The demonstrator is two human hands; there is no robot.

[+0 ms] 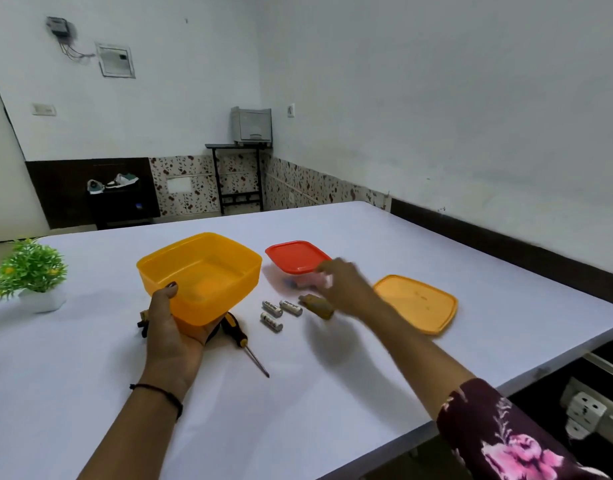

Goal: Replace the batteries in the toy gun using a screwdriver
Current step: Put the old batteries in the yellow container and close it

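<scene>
My left hand (pixel 173 327) grips the near wall of an empty orange tub (pixel 208 271) and holds it tilted just above the table. A black and tan part of the toy gun (pixel 143 320) shows behind that hand; the rest is hidden. The yellow-and-black screwdriver (pixel 241 337) lies beside the tub, tip toward me. Three white batteries (pixel 281 311) lie on the table to its right. A small brown piece (pixel 317 306) lies next to them. My right hand (pixel 346 287) is blurred, hovering over the brown piece at the edge of a red-lidded box (pixel 294 256); its grip is unclear.
An orange lid (pixel 417 303) lies flat at the right. A small potted plant (pixel 31 271) stands at the table's left edge. The white table (pixel 332 393) ends close on the right, with a power strip (pixel 589 410) below that edge.
</scene>
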